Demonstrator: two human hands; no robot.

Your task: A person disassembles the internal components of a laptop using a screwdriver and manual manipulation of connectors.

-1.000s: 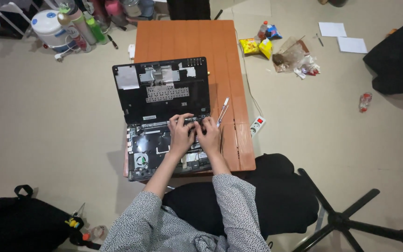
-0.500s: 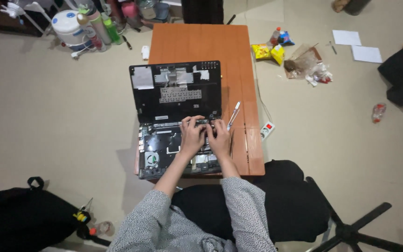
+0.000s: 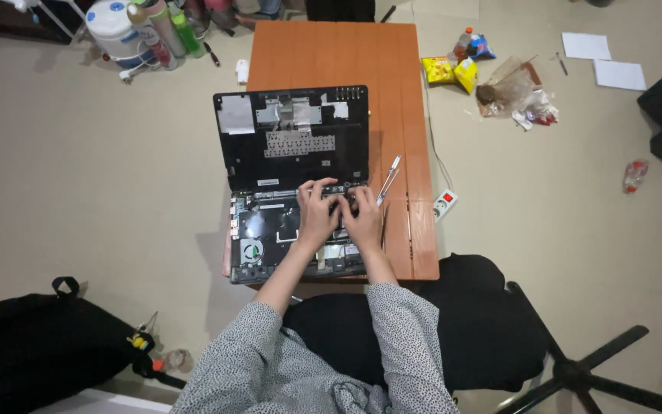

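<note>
An opened-up black laptop (image 3: 266, 230) lies on a low orange wooden table (image 3: 331, 54), its inner board and fan exposed. Its removed top cover (image 3: 293, 138) stands propped behind it, underside showing. My left hand (image 3: 316, 215) and my right hand (image 3: 363, 218) rest side by side on the rear middle of the laptop's exposed insides, fingers curled onto a part near the hinge. What the fingertips hold is too small to make out. A thin tool (image 3: 388, 178) lies on the table just right of my right hand.
A power strip (image 3: 444, 204) sits on the floor right of the table. Snack bags (image 3: 453, 70) and a crumpled plastic bag (image 3: 515, 96) lie beyond. Bottles and a white container (image 3: 113, 27) stand far left. A black bag (image 3: 32, 345) sits near left, a chair base (image 3: 591, 372) near right.
The view has shifted a little, so the table sits slightly further right in frame. Both hands stay on the same spot inside the laptop.
</note>
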